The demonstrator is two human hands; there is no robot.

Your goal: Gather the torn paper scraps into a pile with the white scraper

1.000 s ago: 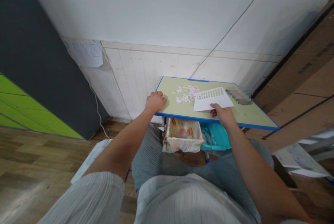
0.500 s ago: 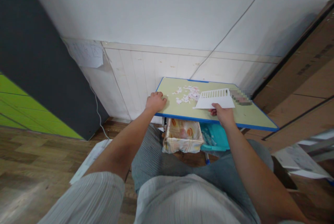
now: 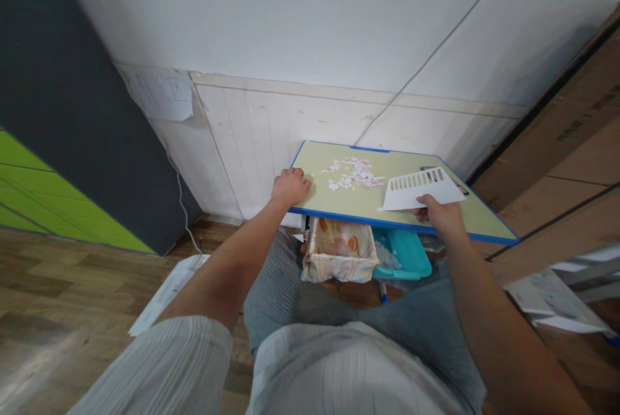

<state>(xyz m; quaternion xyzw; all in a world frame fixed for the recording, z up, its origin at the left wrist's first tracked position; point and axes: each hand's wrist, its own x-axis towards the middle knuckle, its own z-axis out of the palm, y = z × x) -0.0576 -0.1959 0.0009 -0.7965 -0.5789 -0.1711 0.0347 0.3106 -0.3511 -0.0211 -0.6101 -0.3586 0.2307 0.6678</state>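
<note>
My left hand (image 3: pixel 291 187) lies palm down on the left end of a pale green desk top (image 3: pixel 339 202) with a blue rim. Its fingers are spread a little and hold nothing. In my right hand (image 3: pixel 442 212) is a white sheet with a row of slots (image 3: pixel 411 195), pinched at its near edge between thumb and fingers. The sheet is tilted over the right part of the desk. Small white and pinkish paper scraps (image 3: pixel 358 175) lie scattered between the two hands. A dark-edged object (image 3: pixel 462 189) shows partly from behind the sheet, mostly hidden.
Below the desk's front edge are a cloth-lined basket (image 3: pixel 339 268) and a teal plastic tub (image 3: pixel 420 265) with pale bits inside. A white wall with a hanging cable (image 3: pixel 436 47) stands behind. Large cardboard boxes (image 3: pixel 557 150) border the right side, a dark cabinet (image 3: pixel 97 111) the left.
My right hand has moved right with the slotted sheet, away from the paper scraps and over the object at the right of the desk. My left hand has stayed in place.
</note>
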